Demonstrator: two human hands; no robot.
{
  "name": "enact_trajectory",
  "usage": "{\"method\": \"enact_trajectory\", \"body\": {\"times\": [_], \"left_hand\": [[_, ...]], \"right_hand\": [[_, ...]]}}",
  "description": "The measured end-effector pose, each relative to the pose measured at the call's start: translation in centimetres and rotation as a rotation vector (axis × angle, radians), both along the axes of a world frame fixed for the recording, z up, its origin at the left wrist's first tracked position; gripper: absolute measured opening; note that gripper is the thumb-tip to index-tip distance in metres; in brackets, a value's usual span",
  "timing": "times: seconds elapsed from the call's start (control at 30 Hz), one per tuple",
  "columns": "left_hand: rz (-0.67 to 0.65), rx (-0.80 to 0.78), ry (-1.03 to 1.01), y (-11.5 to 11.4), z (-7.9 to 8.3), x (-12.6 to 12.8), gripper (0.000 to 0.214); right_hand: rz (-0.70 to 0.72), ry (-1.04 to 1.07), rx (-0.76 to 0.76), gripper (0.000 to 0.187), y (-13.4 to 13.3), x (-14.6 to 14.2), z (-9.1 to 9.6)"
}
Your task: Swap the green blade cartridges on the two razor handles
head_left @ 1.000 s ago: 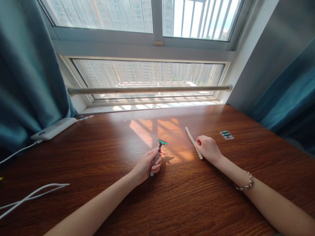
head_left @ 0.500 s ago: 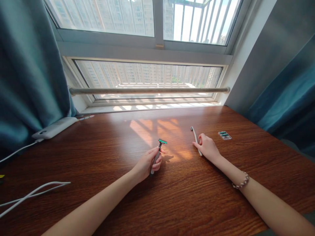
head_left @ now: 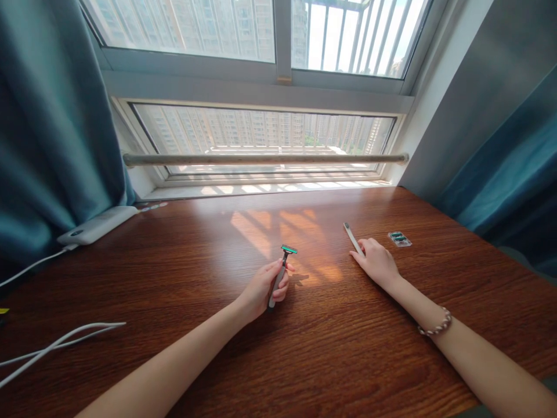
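My left hand point(head_left: 265, 288) is closed around the grey handle of a razor point(head_left: 277, 285), whose green-edged head points up and away from me above the table. Further right, the fingers of my right hand point(head_left: 378, 262) close on the near end of a slim white toothbrush point(head_left: 354, 239). Its dark-tipped far end points toward the window, and my palm covers the near end. Just beyond that hand, a small clear case of green razor cartridges point(head_left: 399, 238) lies on the table.
The brown wooden table point(head_left: 209, 360) meets a window with a horizontal rail point(head_left: 265, 159). At left are a white power strip point(head_left: 98, 225) and a loose white cable point(head_left: 65, 342). Blue curtains point(head_left: 47, 116) hang at both sides.
My right hand has shifted slightly right, and the toothbrush has moved and turned in it, its bristles showing less. The left hand with the razor has barely moved.
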State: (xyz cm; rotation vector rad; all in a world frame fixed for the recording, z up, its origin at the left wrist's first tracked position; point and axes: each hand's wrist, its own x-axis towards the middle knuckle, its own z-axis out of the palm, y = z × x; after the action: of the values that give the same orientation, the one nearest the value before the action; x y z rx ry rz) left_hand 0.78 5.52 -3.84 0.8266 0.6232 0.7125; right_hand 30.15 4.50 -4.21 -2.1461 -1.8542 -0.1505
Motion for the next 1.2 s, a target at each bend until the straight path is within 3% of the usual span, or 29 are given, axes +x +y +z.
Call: {"method": "enact_trajectory", "body": {"times": [0.23, 0.6, 0.87, 1.07, 1.2], "left_hand": [[-0.002, -0.002, -0.014, 0.0, 0.0, 0.0, 0.026], [0.012, -0.011, -0.010, 0.2, -0.2, -0.1, 0.026], [0.009, 0.004, -0.019, 0.3, 0.0, -0.1, 0.028], [0.057, 0.007, -0.017, -0.2, 0.5, 0.8, 0.024], [0.096, 0.061, 0.022, -0.2, 1.8, 4.7, 0.018]], "right_hand": [[-0.069, -0.059, -0.074, 0.020, 0.1, 0.9, 0.6], [-0.343, -0.033, -0.258, 0.018, 1.0, 7.5, 2.3], [-0.420, 0.020, -0.328, 0.021, 1.0, 10.8, 2.9], [-0.407, 0.043, -0.315, 0.029, 0.6, 10.2, 4.1], [-0.308, 0.068, -0.255, 0.034, 0.1, 7.8, 4.9]]}}
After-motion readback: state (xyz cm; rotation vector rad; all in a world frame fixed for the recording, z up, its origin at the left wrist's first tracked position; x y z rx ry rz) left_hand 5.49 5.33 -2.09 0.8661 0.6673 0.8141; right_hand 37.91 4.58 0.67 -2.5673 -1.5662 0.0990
